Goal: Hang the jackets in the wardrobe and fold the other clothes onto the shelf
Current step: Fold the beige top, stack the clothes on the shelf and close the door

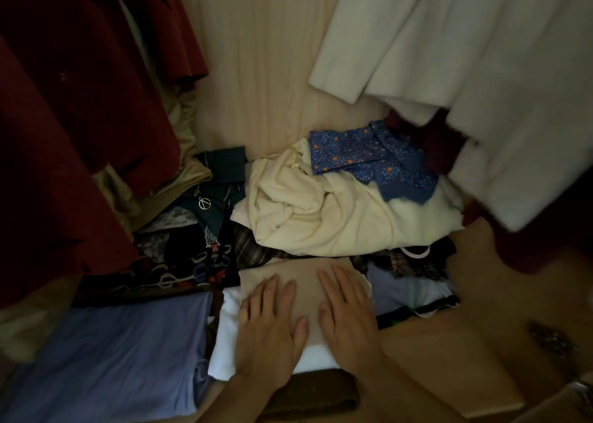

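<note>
1. Head view: left hand and right hand, fingers straight and slightly spread, press flat on the folded beige garment, which tops the white stack on the shelf.
2. Folding step looks finished here; next, probably lift away and tackle the crumpled cream garment.

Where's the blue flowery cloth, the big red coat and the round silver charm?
Blue flowery cloth (pixel 369 156), head view, middle of the printed fabric.
Red coat (pixel 73 101), head view, its hanging front panel.
Silver charm (pixel 203 203), head view, the ring itself.

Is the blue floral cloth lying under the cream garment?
No, the blue floral cloth lies on top of the crumpled cream garment.
</note>
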Demonstrator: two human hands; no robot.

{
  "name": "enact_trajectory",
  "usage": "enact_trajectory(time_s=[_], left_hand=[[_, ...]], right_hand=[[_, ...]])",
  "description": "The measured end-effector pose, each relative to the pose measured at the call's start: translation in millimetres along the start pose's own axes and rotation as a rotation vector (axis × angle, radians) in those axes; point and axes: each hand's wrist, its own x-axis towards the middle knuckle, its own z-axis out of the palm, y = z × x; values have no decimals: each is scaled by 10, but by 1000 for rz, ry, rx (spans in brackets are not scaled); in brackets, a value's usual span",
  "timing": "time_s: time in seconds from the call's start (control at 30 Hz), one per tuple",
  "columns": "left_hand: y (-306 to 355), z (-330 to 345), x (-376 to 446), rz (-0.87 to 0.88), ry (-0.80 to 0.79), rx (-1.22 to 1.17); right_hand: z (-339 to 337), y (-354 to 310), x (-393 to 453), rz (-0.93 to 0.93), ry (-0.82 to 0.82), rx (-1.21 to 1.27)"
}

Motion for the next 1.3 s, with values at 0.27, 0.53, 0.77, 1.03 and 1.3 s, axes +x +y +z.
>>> enact_trajectory(time_s=[0.27, 0.53, 0.77, 1.03, 1.3], left_hand=[[35, -530, -20, 23, -233, 14], [126, -1482, -14, 8, 10, -47], [176, -1894, -20, 113, 163, -76], [394, -2183, -449, 95, 167, -157], [898, -2745, -1079, 76, 230, -95]], right_hand=[[-504, -184, 71, 53, -286, 61], [-1444, -729, 134, 37, -71, 120], [-1959, -900, 66, -8, 30, -50], [-2404, -1142, -272, -48, 53, -61], [-2939, -1266, -867, -85, 145, 60]])
